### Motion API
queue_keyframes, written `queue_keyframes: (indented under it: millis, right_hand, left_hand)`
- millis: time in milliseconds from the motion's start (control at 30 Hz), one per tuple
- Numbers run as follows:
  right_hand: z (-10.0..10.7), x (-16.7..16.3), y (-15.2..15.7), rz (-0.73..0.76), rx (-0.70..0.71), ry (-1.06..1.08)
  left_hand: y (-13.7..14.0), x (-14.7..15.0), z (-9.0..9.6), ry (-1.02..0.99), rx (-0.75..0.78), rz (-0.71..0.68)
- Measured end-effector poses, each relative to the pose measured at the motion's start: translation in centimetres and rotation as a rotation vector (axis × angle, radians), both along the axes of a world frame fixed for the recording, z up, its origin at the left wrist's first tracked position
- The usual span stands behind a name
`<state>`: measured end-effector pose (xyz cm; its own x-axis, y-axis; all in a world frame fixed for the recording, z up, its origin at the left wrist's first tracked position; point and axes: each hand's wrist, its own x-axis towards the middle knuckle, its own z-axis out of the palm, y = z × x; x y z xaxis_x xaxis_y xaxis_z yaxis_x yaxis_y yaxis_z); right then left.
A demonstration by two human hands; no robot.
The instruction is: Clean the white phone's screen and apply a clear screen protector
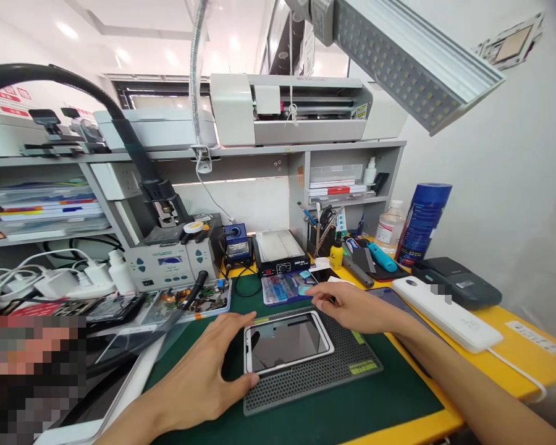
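A: What step is in hand here?

B: Steadying, I'd say. The left hand [204, 368] is spread wide around the near end of the white-framed phone [287, 341], thumb at 1 long edge and forefinger at the other. It seems to have a light hold there.

A: And the right hand [347, 306]?

B: Out past the phone's far right corner, over the grey textured mat [306, 377]. Its fingers are partly curled, pointing back toward the left; I can't tell whether they pinch anything, because the tips are bunched together.

A: What would the next move call for?

B: In my judgement, a still left hand, so that the phone can't skid, and a light touch from the right. A hard push from the right hand might swing the phone out of that light hold.

A: How does the phone look?

B: It lies flat on the grey mat, just right of the left hand, screen up. The 4 corners are rounded, the rim is white, and the glass is dark and glossy with pale reflections. I can't make out any crack, nor whether the screen is lit.
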<state>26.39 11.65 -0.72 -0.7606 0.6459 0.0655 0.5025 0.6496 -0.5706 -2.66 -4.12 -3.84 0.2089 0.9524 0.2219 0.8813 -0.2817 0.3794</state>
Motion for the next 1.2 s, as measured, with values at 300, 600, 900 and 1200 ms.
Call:
queue_keyframes:
  millis: [300,600,900,1200]
  right_hand:
    - [0.0,-0.8,-0.2,-0.012,-0.157,0.065]
    - [0.3,-0.5,0.2,-0.007,-0.528,0.196]
    - [0.3,-0.2,0.5,0.050,-0.502,0.181]
    - [-0.9,-0.1,1.5,0.096,-0.378,0.133]
  left_hand:
    - [-0.6,0.7,0.2,-0.061,0.058,-0.047]
    - [-0.9,0.9,-0.7,0.042,0.322,-0.104]
    - [-1.0,1.1,-0.6,0.074,0.340,-0.094]
    - [-0.9,1.1,-0.6,0.076,0.354,-0.098]
